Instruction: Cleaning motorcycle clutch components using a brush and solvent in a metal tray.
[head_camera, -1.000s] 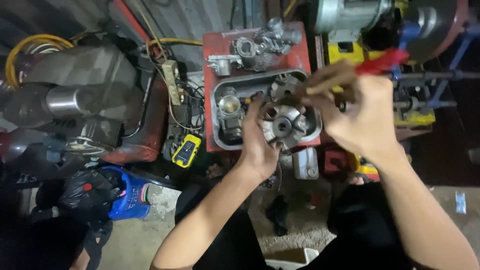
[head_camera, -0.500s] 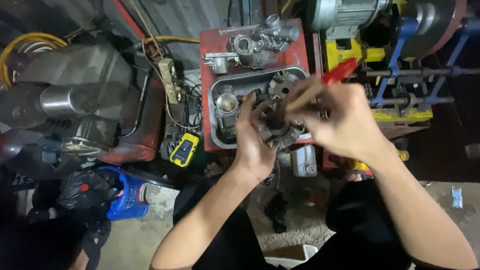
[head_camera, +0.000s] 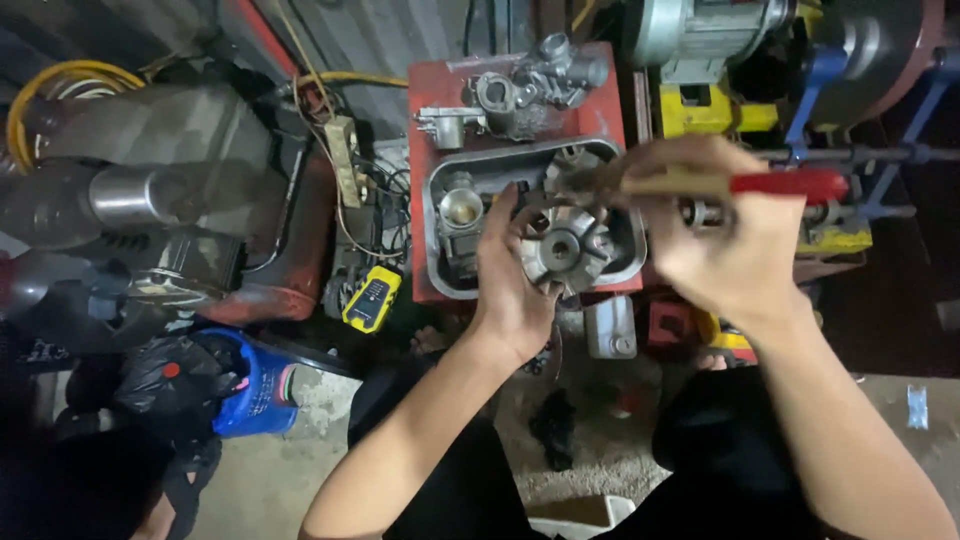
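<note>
Fingers (head_camera: 500, 235) of the left hand (head_camera: 515, 290) are gripping the finned metal hub (head_camera: 565, 248) upright, while the right hand (head_camera: 725, 250) is clasping a red-handled tool (head_camera: 740, 184) lying crosswise just above it.

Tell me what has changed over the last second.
The right hand swung its red-handled brush from tilted to nearly level, bristles toward the finned round metal part. The left hand kept holding that part over the grey metal tray. Nothing was let go.
</note>
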